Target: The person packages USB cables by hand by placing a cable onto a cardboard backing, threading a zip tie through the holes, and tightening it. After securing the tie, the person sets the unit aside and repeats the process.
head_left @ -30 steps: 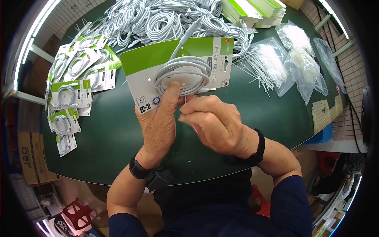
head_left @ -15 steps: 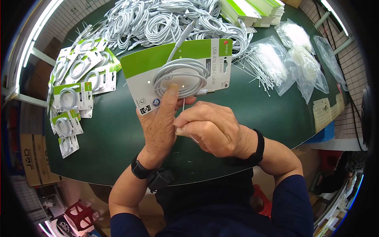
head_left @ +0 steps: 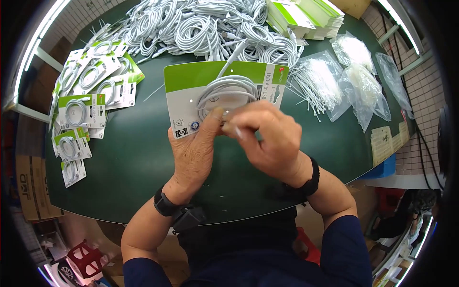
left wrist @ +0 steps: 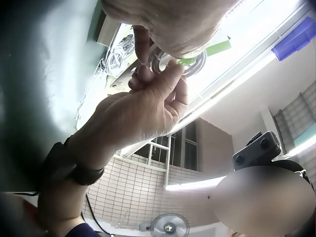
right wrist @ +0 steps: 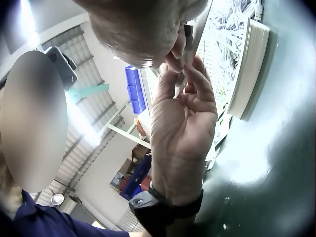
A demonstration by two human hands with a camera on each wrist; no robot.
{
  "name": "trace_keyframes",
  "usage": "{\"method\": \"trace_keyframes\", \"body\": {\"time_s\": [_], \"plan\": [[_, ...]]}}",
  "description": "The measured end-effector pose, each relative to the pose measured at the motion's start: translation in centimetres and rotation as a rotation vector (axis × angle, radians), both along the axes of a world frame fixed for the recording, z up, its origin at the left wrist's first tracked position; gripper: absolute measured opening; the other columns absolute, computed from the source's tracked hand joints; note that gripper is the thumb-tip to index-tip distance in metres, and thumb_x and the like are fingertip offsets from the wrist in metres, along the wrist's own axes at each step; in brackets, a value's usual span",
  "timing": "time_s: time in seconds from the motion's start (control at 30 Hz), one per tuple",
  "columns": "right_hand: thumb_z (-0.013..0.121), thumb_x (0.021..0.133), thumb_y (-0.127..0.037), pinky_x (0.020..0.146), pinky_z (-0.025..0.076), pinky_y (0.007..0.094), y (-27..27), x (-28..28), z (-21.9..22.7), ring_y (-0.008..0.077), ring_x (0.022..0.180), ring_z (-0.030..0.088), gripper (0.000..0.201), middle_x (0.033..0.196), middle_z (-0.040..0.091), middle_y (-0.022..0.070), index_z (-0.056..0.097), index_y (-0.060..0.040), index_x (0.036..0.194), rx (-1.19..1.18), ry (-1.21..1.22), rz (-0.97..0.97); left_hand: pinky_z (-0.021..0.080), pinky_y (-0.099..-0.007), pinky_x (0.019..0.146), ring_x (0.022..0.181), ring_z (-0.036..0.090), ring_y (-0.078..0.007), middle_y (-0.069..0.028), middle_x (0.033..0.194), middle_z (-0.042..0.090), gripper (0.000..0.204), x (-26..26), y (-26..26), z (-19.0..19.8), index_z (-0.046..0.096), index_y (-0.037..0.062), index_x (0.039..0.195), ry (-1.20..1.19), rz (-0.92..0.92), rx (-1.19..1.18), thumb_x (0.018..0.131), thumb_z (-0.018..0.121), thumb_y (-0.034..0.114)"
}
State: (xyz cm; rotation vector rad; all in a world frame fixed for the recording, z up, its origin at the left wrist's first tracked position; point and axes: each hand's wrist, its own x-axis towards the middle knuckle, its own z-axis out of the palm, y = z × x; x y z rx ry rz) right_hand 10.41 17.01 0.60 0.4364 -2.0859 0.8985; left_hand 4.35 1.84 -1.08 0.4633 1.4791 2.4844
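Note:
The left hand (head_left: 193, 155) holds a green and white card (head_left: 179, 107), its thumb across the front over the lower part of a coiled grey-white cable (head_left: 229, 82). One cable end sticks up past the card's top edge. At the coil's lower edge the right hand (head_left: 270, 138) has its thumb and fingers pinched together on a thin white tie, mostly hidden by the fingers. In the left wrist view the right hand (left wrist: 133, 111) meets the left hand (left wrist: 173, 24) beside the coil; the right wrist view shows the left hand (right wrist: 182, 123) below the right hand (right wrist: 143, 34).
Loose coiled cables (head_left: 196, 36) are heaped at the back of the green table (head_left: 143, 177). Carded cables (head_left: 76, 112) overlap at the left. Stacked cards (head_left: 320, 19) stand at the back right, near bags of white ties (head_left: 320, 79) and a paper label (head_left: 382, 138).
The right hand has moved up from below the card to the coil's lower edge, covering part of the cable. The card has shifted right and slightly down with the left hand.

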Motion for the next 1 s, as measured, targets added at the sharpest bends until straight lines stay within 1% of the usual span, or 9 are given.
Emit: {"method": "trace_keyframes", "body": {"time_s": [0.03,0.13,0.17,0.27,0.3,0.4,0.53,0.7,1.0], "plan": [[0.081,0.084,0.007,0.067,0.061,0.0322,0.1,0.0,-0.2,0.0253,0.077,0.074,0.022,0.091,0.074,0.012,0.067,0.0004,0.1,0.006,-0.006,0.0,0.065,-0.0302,0.072,0.088,0.075,-0.0172,-0.0118,0.112,0.076,0.026,0.2,0.0,0.0,0.068,-0.0051,0.125,-0.027,-0.034,-0.003,0.103,0.07,0.008],[0.083,0.083,0.006,0.06,0.057,0.0299,0.0,-0.2,-1.0,0.0231,0.07,0.072,0.022,0.083,0.073,0.0087,0.069,0.0001,0.1,-0.36,-0.261,-0.097,0.065,-0.0302,0.072,0.087,0.075,-0.0176,-0.0126,0.112,0.076,0.026,0.3,0.3,-0.2,0.068,-0.0053,0.127,-0.069,-0.062,-0.009,0.104,0.069,0.008],[0.083,0.083,0.006,0.06,0.057,0.0299,0.1,-0.3,-0.9,0.0231,0.07,0.072,0.022,0.083,0.073,0.0087,0.069,0.0001,0.1,-0.356,-0.264,-0.097,0.065,-0.0302,0.072,0.086,0.075,-0.0177,-0.013,0.112,0.076,0.026,0.3,0.3,-0.3,0.068,-0.0055,0.127,-0.086,-0.075,-0.015,0.104,0.068,0.007],[0.085,0.082,0.005,0.058,0.053,0.0312,0.6,-0.6,-0.4,0.0224,0.068,0.069,0.024,0.085,0.074,0.0077,0.071,-0.0004,0.1,-0.064,-0.074,-0.103,0.066,-0.0301,0.072,0.087,0.076,-0.0181,-0.0133,0.113,0.076,0.026,0.2,0.3,-0.4,0.068,-0.0055,0.127,-0.085,-0.074,-0.014,0.104,0.068,0.008],[0.085,0.082,0.005,0.058,0.053,0.0312,0.8,-0.7,-0.3,0.0224,0.068,0.069,0.024,0.085,0.074,0.0077,0.071,-0.0004,0.1,-0.061,-0.074,-0.1,0.066,-0.0301,0.071,0.088,0.076,-0.0183,-0.0134,0.113,0.076,0.027,0.2,0.3,-0.4,0.068,-0.0056,0.127,-0.083,-0.073,-0.015,0.104,0.068,0.008],[0.085,0.079,0.007,0.059,0.051,0.0327,1.3,-1.2,-0.1,0.023,0.068,0.065,0.026,0.088,0.073,0.0072,0.072,0.0,0.101,0.161,0.098,-0.093,0.066,-0.0302,0.071,0.088,0.076,-0.0184,-0.0136,0.113,0.076,0.026,0.2,0.3,-0.3,0.068,-0.0056,0.127,-0.091,-0.07,-0.016,0.104,0.068,0.008],[0.084,0.076,0.007,0.063,0.052,0.0335,1.8,-1.4,0.6,0.024,0.072,0.063,0.03,0.093,0.073,0.0082,0.074,0.0001,0.104,0.333,0.146,-0.144,0.066,-0.0302,0.07,0.089,0.076,-0.0183,-0.0137,0.112,0.076,0.026,-0.1,0.3,-0.1,0.068,-0.0055,0.127,-0.107,-0.076,-0.015,0.104,0.069,0.009],[0.082,0.075,0.007,0.063,0.052,0.0338,1.8,-0.7,0.6,0.0239,0.075,0.062,0.035,0.098,0.072,0.0083,0.076,-0.0018,0.108,0.391,0.12,-0.125,0.066,-0.0302,0.071,0.09,0.075,-0.0177,-0.013,0.111,0.076,0.026,0.0,0.3,-0.2,0.069,-0.0048,0.126,-0.119,-0.104,-0.06,0.104,0.07,0.01],[0.084,0.072,0.005,0.07,0.058,0.0323,1.7,0.7,1.5,0.0234,0.086,0.068,0.042,0.108,0.07,0.0086,0.08,-0.0074,0.112,0.331,0.119,0.108,0.065,-0.031,0.072,0.088,0.074,-0.0162,-0.0112,0.108,0.076,0.026,-0.2,-0.1,0.4,0.069,-0.0043,0.124,-0.031,-0.035,0.002,0.103,0.073,0.012]]}}
